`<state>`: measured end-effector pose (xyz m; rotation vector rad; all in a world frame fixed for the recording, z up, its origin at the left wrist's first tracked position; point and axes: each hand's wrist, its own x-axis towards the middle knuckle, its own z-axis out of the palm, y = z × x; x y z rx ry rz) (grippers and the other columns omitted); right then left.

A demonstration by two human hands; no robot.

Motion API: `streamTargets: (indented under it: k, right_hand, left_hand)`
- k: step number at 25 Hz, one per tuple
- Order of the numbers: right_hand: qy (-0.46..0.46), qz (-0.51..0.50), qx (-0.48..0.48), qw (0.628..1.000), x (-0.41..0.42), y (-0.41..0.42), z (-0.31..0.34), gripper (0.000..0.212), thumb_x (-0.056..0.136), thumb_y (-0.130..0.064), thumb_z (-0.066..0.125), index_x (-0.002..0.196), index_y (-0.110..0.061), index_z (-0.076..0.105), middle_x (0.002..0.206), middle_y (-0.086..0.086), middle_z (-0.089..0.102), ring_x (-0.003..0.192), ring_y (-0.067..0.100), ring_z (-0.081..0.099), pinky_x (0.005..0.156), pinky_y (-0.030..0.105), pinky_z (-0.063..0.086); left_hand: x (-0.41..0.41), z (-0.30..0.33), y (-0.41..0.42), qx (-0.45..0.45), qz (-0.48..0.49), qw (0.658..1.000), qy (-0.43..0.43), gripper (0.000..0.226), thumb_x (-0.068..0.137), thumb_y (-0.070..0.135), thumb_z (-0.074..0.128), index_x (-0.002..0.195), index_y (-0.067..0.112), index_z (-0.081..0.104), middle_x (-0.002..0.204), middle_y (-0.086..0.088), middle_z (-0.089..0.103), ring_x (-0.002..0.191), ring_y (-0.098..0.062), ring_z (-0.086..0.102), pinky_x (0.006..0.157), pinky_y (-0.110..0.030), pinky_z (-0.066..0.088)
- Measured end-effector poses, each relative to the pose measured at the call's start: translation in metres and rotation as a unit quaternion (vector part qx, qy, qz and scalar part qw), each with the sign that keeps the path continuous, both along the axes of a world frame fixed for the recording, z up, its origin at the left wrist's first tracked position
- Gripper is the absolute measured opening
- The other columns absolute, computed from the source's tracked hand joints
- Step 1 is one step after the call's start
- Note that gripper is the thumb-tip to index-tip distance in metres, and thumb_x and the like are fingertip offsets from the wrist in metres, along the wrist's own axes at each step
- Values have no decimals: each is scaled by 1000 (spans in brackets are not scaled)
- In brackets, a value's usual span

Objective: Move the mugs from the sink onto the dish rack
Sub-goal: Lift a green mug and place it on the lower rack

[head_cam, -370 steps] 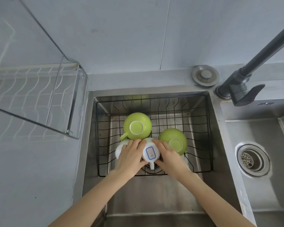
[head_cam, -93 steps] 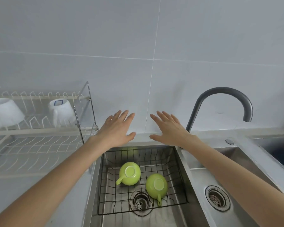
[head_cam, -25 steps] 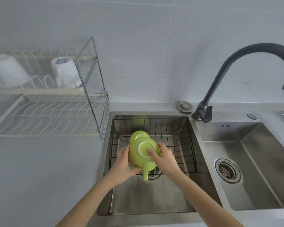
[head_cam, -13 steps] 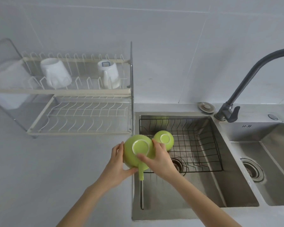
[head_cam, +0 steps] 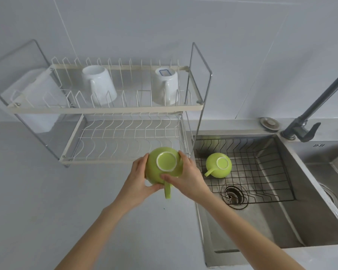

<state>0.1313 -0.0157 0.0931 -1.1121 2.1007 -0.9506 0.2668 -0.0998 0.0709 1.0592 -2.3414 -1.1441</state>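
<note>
Both hands hold one green mug [head_cam: 165,164] upside down above the counter, just in front of the dish rack's [head_cam: 105,109] lower shelf. My left hand [head_cam: 139,177] cups its left side, my right hand [head_cam: 185,177] its right side, and the handle points toward me. A second green mug [head_cam: 219,167] lies upside down in the black wire basket [head_cam: 261,172] inside the sink [head_cam: 281,221]. Two white mugs [head_cam: 99,83] [head_cam: 165,85] stand upside down on the rack's top shelf.
A dark faucet [head_cam: 310,114] rises at the right behind the sink. A drain plug [head_cam: 269,123] lies on the ledge behind the basin. A second basin [head_cam: 330,182] is at the far right. A white tray [head_cam: 33,98] hangs on the rack's left end.
Both hands have carried the green mug left, out of the sink, to the front of the rack's lower shelf. The other green mug stays in the basket.
</note>
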Motion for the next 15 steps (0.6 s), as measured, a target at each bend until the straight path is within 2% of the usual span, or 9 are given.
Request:
streamTargets:
  k: [6,10,15]
  right_hand:
    - [23,-19,-10,1000,-10,-44,4,90,72,-36,72,142,-20,20,143,5,37,130,22,37,98,28,32]
    - [19,-23,-15,999,-26,-71,2,84,72,-37,72,141,-23,24,140,3,42,127,22,40,91,24,29]
    - [19,-24,1,1000,-44,-100,-11,81,74,-39,70,139,-22,26,138,3,46,124,22,43,87,24,31]
  left_hand:
    - [-15,5,-45,-13,2,1000,-4,101,63,33,79,141,18,18,140,-4,32,102,-15,49,83,-22,39]
    - [-31,3,-78,-18,11,999,-36,98,60,37,80,139,17,26,138,-5,40,114,-22,50,87,-24,36]
    - [-49,-7,-108,-3,1,998,-57,97,62,36,80,140,15,25,138,-8,42,116,-24,46,88,-24,33]
